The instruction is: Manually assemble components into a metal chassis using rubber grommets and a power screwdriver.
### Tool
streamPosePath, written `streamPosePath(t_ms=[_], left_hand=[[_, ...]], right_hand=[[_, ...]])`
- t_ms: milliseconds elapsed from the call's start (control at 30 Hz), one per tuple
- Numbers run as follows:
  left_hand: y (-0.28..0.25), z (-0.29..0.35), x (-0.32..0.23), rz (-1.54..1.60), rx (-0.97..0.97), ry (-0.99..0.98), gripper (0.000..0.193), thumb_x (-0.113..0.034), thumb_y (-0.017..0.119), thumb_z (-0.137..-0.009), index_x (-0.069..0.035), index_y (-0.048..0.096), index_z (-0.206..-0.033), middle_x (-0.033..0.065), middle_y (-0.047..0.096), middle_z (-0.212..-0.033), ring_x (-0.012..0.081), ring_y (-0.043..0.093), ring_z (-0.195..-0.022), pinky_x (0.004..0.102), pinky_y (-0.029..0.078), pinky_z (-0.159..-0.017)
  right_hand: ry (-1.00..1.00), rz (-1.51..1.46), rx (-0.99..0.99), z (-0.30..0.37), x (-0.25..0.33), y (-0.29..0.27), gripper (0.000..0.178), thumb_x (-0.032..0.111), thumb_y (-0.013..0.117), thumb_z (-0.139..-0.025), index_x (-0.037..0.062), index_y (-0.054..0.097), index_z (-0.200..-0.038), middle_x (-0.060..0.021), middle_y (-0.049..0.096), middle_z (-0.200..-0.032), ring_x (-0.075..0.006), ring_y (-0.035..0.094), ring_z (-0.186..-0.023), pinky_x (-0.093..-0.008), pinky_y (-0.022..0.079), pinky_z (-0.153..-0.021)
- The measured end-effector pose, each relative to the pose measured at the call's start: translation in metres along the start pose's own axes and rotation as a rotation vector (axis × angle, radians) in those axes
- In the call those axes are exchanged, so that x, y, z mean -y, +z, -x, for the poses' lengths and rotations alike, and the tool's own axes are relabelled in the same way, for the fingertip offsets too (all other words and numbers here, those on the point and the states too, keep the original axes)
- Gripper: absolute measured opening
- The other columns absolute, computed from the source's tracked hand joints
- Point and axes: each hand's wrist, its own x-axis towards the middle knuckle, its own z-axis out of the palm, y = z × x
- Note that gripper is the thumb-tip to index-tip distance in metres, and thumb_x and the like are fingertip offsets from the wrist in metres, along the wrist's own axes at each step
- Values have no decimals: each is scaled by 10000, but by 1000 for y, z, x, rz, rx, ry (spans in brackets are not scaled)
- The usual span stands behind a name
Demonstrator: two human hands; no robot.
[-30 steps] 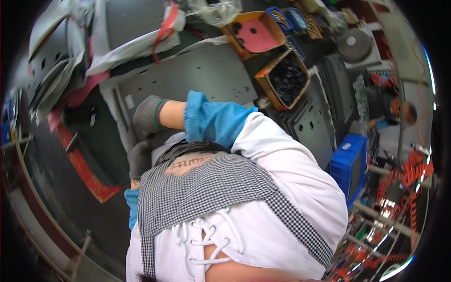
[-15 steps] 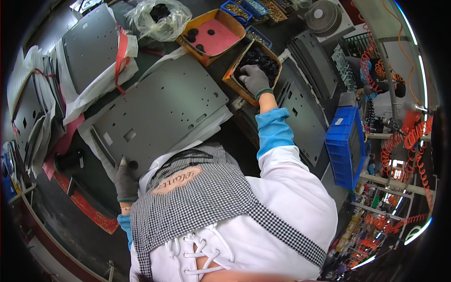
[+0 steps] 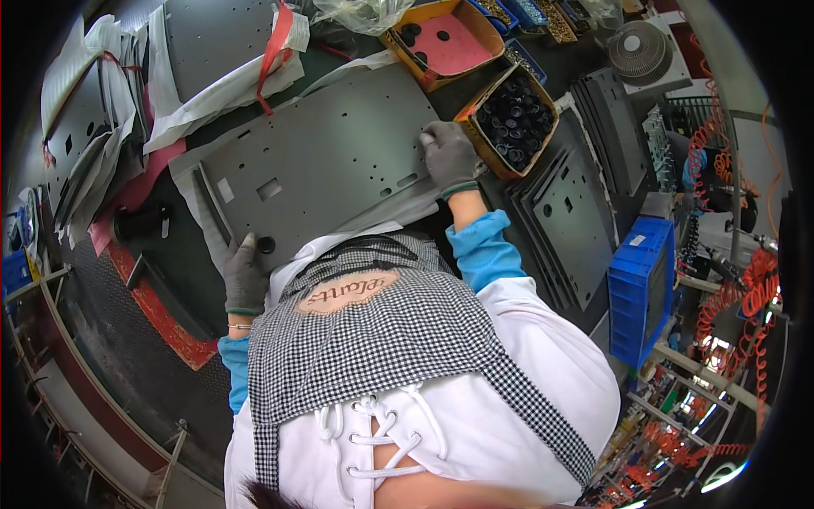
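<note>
A grey flat panel (image 3: 326,153) with several holes and slots lies on white sheeting in front of me. At its near left corner my gloved left hand (image 3: 244,278) grips the edge, thumb on top, beside a black round piece (image 3: 266,244) set in the panel. My gloved right hand (image 3: 449,157) is at the panel's right end, fingers curled together at the corner; whatever is between them is hidden. Just beyond that hand stands a yellow box (image 3: 476,140) filled with black round plastic caps (image 3: 515,119).
A yellow bin with a pink bottom (image 3: 462,53) holds a few black caps. More grey panels are stacked at the right (image 3: 568,220) and far left (image 3: 216,42). A blue crate (image 3: 642,288), a fan (image 3: 640,49) and a black spool (image 3: 140,222) stand around.
My right hand has come out of the box of black caps and moved left to the panel's right end. My left hand keeps its place at the near left corner. The view has shifted.
</note>
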Motion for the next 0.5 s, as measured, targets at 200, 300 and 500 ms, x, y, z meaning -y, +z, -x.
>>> streamPosePath(t_ms=[200,300,500], left_hand=[[8,7,-8,112,-33,-51,398,-208,553,-1039,27,546,-1360,103,639,-1243,194,615,-1100,323,514,-969],[7,4,-4,120,-50,-53,397,-204,560,-1032,21,553,-1359,100,643,-1236,197,618,-1097,329,512,-973],[14,5,-6,130,-102,-39,394,-199,570,-1019,15,571,-1349,102,649,-1228,200,623,-1089,334,514,-975]], right_hand=[[207,47,38,6,-26,-5,207,310,700,-901,119,714,-980,-144,686,-1031,-370,676,-946,-480,545,-826],[145,163,8,5,-25,-3,208,300,666,-913,99,698,-960,-162,686,-1027,-386,679,-937,-491,549,-819],[113,331,244,-13,-7,-16,206,285,617,-907,93,680,-946,-172,678,-1051,-389,674,-964,-501,541,-839]])
